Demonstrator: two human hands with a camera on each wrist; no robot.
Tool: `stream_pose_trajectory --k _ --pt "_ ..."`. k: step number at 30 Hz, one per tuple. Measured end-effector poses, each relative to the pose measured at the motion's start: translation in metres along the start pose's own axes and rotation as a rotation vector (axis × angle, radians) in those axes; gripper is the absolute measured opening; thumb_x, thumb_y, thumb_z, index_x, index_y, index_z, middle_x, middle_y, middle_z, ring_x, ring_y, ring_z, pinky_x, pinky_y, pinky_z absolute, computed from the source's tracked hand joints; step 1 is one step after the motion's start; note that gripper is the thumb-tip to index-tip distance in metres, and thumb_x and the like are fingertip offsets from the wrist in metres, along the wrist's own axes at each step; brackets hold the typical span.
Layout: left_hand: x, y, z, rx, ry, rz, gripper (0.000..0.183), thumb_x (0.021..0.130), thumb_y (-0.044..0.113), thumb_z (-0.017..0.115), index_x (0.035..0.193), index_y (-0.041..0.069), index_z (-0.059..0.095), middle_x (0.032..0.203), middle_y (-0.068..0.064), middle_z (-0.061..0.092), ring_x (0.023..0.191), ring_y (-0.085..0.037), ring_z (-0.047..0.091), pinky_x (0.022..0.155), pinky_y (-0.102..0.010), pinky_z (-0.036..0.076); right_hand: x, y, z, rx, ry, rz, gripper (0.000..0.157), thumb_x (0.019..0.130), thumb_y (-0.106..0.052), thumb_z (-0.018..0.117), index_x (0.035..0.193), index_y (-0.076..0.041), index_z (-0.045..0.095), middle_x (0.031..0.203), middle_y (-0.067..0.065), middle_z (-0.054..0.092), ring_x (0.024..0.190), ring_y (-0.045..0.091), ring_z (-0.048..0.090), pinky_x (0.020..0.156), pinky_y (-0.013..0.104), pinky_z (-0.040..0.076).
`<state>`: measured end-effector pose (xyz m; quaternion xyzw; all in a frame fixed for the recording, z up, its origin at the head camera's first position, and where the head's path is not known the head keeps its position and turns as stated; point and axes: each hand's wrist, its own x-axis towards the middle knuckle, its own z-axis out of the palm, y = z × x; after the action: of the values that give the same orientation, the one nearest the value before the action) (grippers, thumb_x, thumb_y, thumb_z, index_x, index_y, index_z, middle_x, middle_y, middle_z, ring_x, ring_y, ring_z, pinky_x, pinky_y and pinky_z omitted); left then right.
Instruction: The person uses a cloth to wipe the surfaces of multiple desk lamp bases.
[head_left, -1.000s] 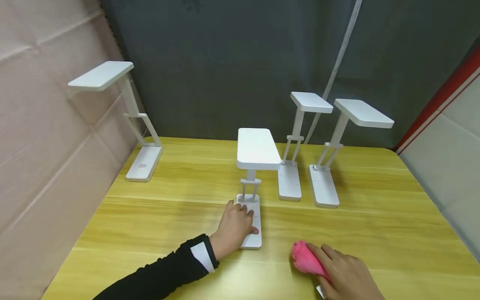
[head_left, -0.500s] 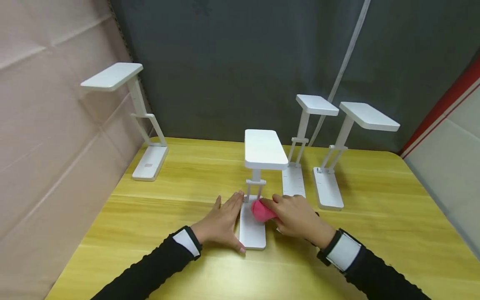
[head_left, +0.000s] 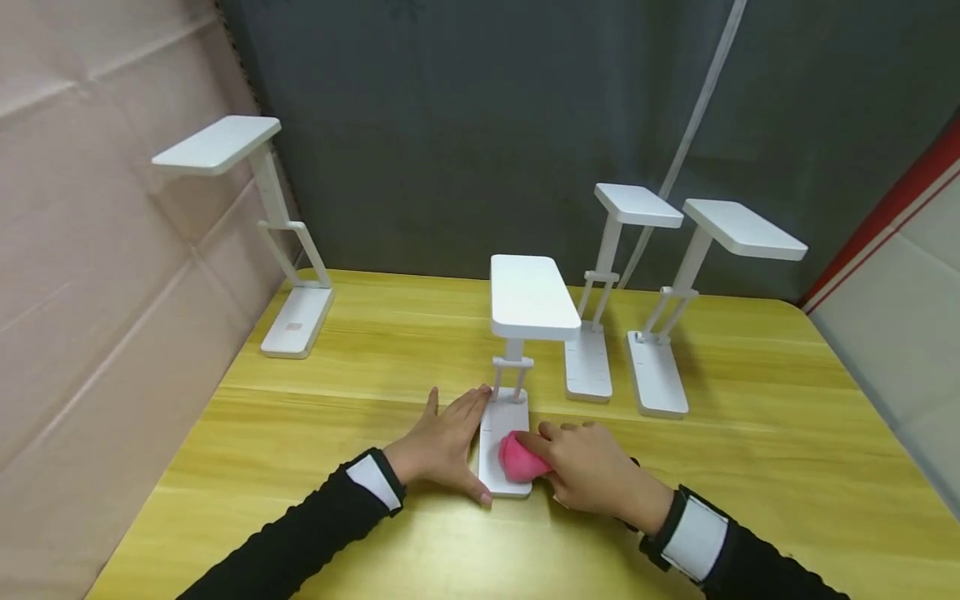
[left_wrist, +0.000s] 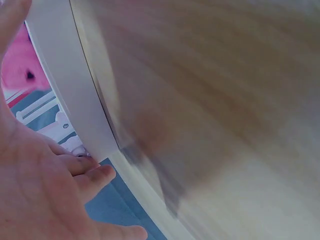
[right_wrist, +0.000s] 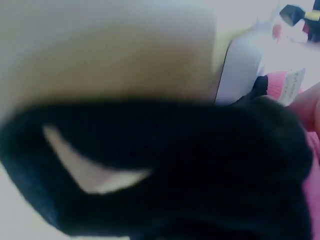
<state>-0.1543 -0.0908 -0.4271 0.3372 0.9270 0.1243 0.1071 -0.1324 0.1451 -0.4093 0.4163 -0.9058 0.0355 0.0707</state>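
In the head view a white folding desk lamp stands upright on the table, near the middle. My left hand, fingers spread, touches the left side of its base, with the thumb by the near corner. My right hand pinches a bunched pink cloth and presses it on the near part of that base. The left wrist view has the pink cloth behind the base's side wall. A white label shows by the pink cloth in the right wrist view, where a blurred black band hides much.
Another white lamp stands at the table's far left. Two more, one lamp and its neighbour, stand at the back right. Beyond the wooden table hangs a dark curtain; a pale wall borders the left.
My right hand has brought the pink cloth from the right onto the lamp base, then slid it nearer along it. My left hand has shifted from atop the base to its left side.
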Motion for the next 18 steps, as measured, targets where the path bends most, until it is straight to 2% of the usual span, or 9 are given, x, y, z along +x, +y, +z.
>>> stream_pose_trajectory --k 6,12,15,18 --pt "-0.001 -0.001 -0.001 -0.01 0.004 -0.004 0.135 0.049 0.077 0.066 0.141 0.004 0.0 0.149 -0.012 0.006 0.135 -0.024 0.01 0.099 -0.066 0.001 -0.015 -0.015 -0.004 0.029 -0.043 -0.047 0.043 0.073 -0.019 0.061 0.116 -0.023 0.057 0.083 -0.006 0.054 0.063 0.012 0.053 0.041 0.026 0.037" --pt "-0.002 -0.002 -0.002 -0.026 -0.006 0.003 0.136 0.049 0.077 0.066 0.141 0.004 -0.001 0.149 -0.013 0.006 0.135 -0.025 0.01 0.099 -0.067 0.001 -0.016 -0.017 -0.013 0.175 -0.116 -0.093 0.045 0.072 -0.016 0.06 0.115 -0.027 0.057 0.082 -0.011 0.052 0.06 0.002 0.045 0.044 0.021 0.036" --pt "-0.001 -0.004 -0.005 -0.05 -0.03 0.011 0.134 0.051 0.075 0.067 0.141 0.005 -0.002 0.15 -0.012 0.005 0.135 -0.024 0.008 0.098 -0.067 0.0 -0.003 -0.011 -0.015 0.226 -0.093 -0.078 0.047 0.069 -0.013 0.06 0.115 -0.024 0.057 0.081 -0.01 0.052 0.057 0.001 0.04 0.044 0.019 0.034" --pt "0.001 -0.006 -0.007 -0.071 -0.054 0.014 0.129 0.054 0.071 0.069 0.142 0.007 0.0 0.15 -0.008 0.006 0.135 -0.022 0.008 0.098 -0.067 -0.002 0.016 -0.003 -0.011 0.141 0.008 -0.04 0.044 0.07 -0.016 0.061 0.114 -0.019 0.057 0.079 -0.007 0.053 0.053 0.003 0.039 0.042 0.021 0.035"
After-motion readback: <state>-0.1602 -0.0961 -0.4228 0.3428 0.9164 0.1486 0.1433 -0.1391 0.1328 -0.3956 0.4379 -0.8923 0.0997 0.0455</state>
